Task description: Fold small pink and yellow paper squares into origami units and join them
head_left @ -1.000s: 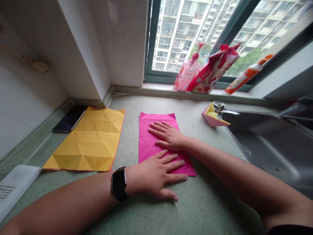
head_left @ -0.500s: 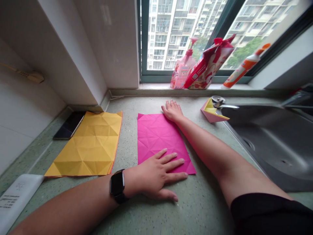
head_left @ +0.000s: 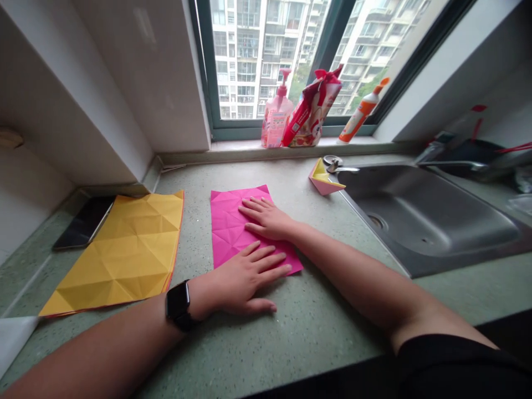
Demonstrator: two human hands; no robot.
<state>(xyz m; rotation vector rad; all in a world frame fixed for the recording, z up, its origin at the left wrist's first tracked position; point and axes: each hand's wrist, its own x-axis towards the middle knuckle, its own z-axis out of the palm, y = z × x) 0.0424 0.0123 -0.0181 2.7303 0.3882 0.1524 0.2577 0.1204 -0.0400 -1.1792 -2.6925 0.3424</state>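
A creased pink sheet of paper [head_left: 228, 219] lies flat on the counter. My left hand [head_left: 245, 280], with a black watch on its wrist, rests palm down over the sheet's near edge, fingers spread. Farther up, my right hand [head_left: 268, 219] lies flat on the same paper with its fingers stretched out. Neither hand grips anything. To the left is a stack of creased yellow paper [head_left: 124, 252], its edges showing orange. A folded pink and yellow paper piece [head_left: 326, 182] stands by the sink's corner.
A steel sink [head_left: 432, 221] is set into the counter [head_left: 266, 349] on the right. Beside the yellow stack lies a dark phone [head_left: 85, 221]. On the windowsill stand a pink pump bottle [head_left: 276, 119], a red bag [head_left: 313, 111] and an orange-white bottle [head_left: 361, 116].
My right hand has come from the sheet's far edge onto its middle. My left hand stays spread at the near edge. The camera view has turned to the right.
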